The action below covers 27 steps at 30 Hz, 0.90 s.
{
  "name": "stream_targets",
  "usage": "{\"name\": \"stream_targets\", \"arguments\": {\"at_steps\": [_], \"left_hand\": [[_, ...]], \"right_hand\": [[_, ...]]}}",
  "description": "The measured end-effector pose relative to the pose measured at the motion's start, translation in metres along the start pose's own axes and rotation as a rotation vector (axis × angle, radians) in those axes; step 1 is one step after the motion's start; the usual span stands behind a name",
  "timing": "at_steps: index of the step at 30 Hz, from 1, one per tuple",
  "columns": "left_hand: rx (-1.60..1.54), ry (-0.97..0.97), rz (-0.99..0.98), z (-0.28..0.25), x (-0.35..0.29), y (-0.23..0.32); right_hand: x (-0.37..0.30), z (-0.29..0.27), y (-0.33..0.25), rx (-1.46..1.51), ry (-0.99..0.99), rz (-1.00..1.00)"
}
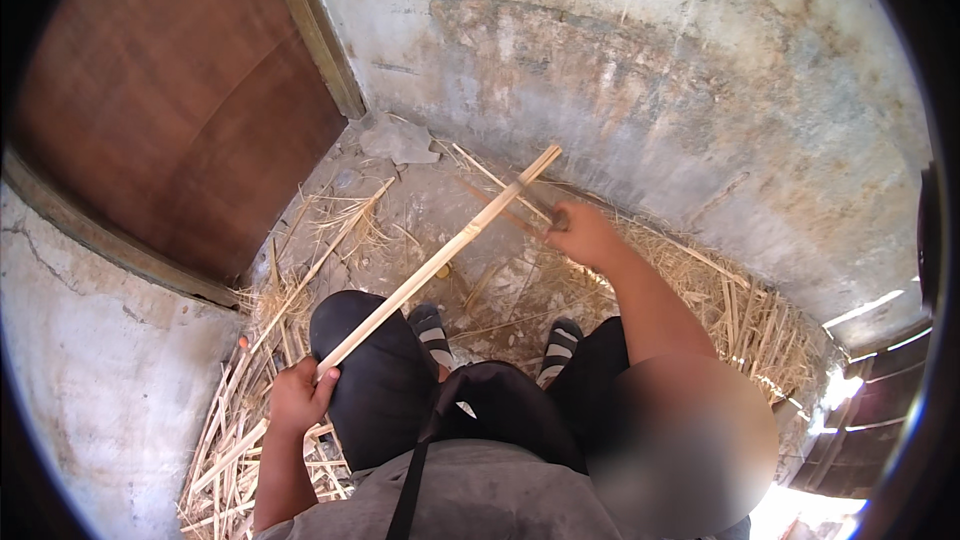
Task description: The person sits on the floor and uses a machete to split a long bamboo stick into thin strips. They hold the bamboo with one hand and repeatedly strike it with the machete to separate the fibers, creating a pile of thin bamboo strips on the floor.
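My left hand point(300, 395) is closed around the near end of a long, pale bamboo strip point(425, 273) beside my left knee. The strip slants up across my left thigh toward the far wall. A node shows partway along it, and its far end has lengthwise lines like splits. Near that far end, my right hand point(585, 235) is closed on what looks like a knife point(522, 224), with a narrow brownish blade blurred by motion. The blade reaches toward the strip; whether it touches cannot be told.
Loose bamboo strips point(225, 465) lie piled at my left. Shavings point(745, 325) heap along the wall point(640, 90) at right. A brown door panel point(180, 130) stands at far left. A crumpled pale plastic sheet point(398, 140) lies in the corner. My sandalled feet point(560, 345) rest on the floor.
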State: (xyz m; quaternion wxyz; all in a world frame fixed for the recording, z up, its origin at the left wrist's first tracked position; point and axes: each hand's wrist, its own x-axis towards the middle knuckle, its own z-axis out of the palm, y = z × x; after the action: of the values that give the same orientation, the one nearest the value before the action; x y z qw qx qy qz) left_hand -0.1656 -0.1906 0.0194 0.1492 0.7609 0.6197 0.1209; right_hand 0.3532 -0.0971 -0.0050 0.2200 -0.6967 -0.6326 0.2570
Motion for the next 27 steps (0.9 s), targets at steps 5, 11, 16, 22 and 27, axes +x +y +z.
{"name": "stream_targets", "arguments": {"at_steps": [5,11,16,22,27], "left_hand": [[0.013,0.024,0.02,0.001,-0.004,-0.004],[0.029,0.037,0.022,0.001,-0.001,0.002],[-0.024,0.01,0.011,0.002,-0.003,-0.005],[-0.003,0.012,0.007,0.0,0.001,-0.001],[0.004,0.012,0.004,-0.001,0.002,0.002]], "right_hand": [[-0.015,0.001,-0.044,-0.263,-0.288,-0.205],[0.006,-0.003,0.017,0.101,0.04,0.151],[-0.018,0.007,-0.055,-0.294,-0.148,-0.204],[0.013,0.009,0.014,0.108,-0.045,0.052],[0.006,0.008,0.015,0.063,0.015,0.044]]}}
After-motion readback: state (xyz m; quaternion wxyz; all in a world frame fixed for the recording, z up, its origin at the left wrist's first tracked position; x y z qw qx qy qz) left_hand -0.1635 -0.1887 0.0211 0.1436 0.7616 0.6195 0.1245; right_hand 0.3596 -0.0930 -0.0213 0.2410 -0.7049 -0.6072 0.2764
